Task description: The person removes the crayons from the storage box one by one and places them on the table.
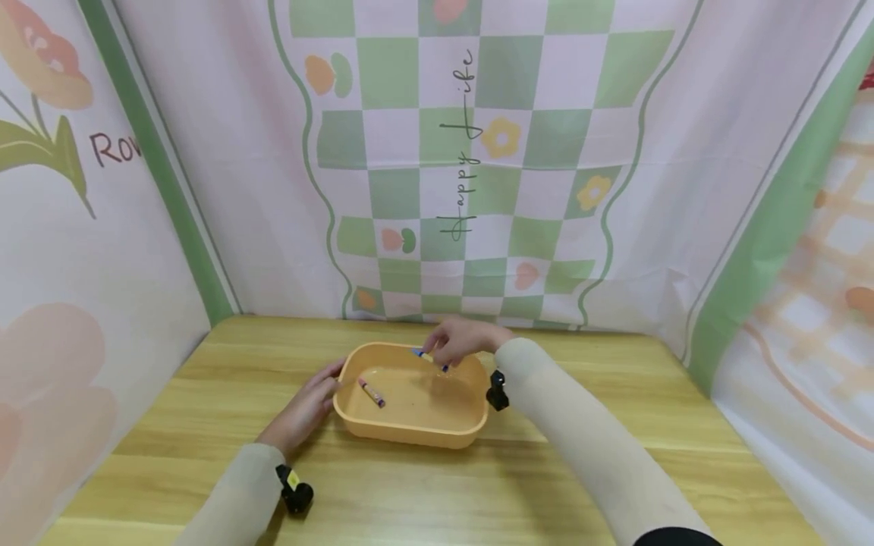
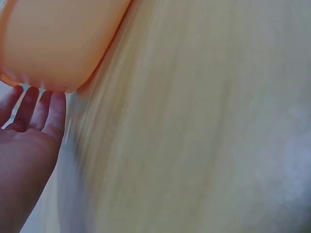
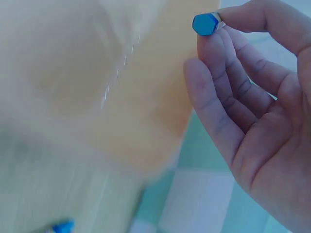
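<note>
A pale orange plastic basin (image 1: 410,436) stands on the wooden table. My left hand (image 1: 310,406) rests against its left end; in the left wrist view the fingertips (image 2: 58,97) lie right at the basin's wall (image 2: 58,43), fingers fairly straight. Above the far right part of the basin, my right hand (image 1: 459,341) pinches a blue crayon (image 1: 427,357) with a pale wrapper between thumb and fingers. Its blue six-sided end (image 3: 204,24) faces the right wrist camera. Inside the basin, toward the left, lies a pink-tipped crayon (image 1: 372,392) with a pale and purple wrapper.
The wooden table (image 1: 410,500) extends around the basin. Behind it hangs a green-and-white checked cloth (image 1: 444,182), with printed cloths at both sides. A small blue piece (image 3: 63,226) shows at the bottom edge of the right wrist view.
</note>
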`<state>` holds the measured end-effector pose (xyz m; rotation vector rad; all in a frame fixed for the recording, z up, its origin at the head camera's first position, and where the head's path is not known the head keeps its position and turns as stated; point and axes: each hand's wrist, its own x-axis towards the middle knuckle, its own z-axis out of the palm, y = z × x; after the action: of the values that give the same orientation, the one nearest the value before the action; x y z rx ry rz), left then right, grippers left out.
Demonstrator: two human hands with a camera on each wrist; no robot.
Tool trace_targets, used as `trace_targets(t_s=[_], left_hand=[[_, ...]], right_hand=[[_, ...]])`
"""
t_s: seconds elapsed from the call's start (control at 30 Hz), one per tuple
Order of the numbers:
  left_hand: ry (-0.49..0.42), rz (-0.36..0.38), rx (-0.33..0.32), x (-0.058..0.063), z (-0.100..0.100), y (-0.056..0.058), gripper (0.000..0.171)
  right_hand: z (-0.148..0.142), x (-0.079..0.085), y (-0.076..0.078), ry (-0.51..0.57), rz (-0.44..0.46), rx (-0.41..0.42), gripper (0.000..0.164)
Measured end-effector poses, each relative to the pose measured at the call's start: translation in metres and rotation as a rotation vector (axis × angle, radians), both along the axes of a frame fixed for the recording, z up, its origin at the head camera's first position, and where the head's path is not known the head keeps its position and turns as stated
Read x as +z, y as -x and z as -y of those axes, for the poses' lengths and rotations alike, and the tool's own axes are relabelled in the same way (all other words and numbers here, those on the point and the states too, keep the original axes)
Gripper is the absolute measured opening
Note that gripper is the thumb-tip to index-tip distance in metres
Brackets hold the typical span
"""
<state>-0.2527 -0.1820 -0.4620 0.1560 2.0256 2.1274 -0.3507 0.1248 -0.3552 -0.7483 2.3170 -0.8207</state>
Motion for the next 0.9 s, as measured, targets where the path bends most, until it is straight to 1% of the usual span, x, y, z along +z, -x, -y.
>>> trace_targets(t_s=[0.13, 0.23, 0.43, 0.5, 0.6, 0.77, 0.9], left_hand=[[0.002, -0.008, -0.014, 0.000, 0.001, -0.001, 0.060], [0.022, -0.011, -0.022, 0.001, 0.001, -0.002, 0.059], [0.029, -0.009, -0.010, 0.003, -0.001, -0.004, 0.059], [0.031, -0.001, -0.001, 0.004, -0.002, -0.004, 0.059], [0.031, -0.005, -0.003, 0.004, -0.002, -0.004, 0.060], [0.023, -0.006, -0.004, 0.004, -0.002, -0.004, 0.060], [0.024, 0.000, 0.000, 0.004, -0.002, -0.004, 0.059]], right_hand=[[-0.030, 0.004, 0.002, -0.023, -0.029, -0.022, 0.038], [-0.055, 0.005, 0.002, -0.020, -0.046, -0.049, 0.039], [-0.110, 0.002, -0.003, 0.000, -0.052, -0.124, 0.043], [-0.126, -0.001, -0.005, 0.003, -0.047, -0.147, 0.042], [-0.148, -0.008, -0.008, 0.019, -0.023, -0.188, 0.043], [-0.180, -0.025, -0.015, 0.049, 0.005, -0.237, 0.046], [-0.203, -0.040, -0.020, 0.065, -0.014, -0.258, 0.045]])
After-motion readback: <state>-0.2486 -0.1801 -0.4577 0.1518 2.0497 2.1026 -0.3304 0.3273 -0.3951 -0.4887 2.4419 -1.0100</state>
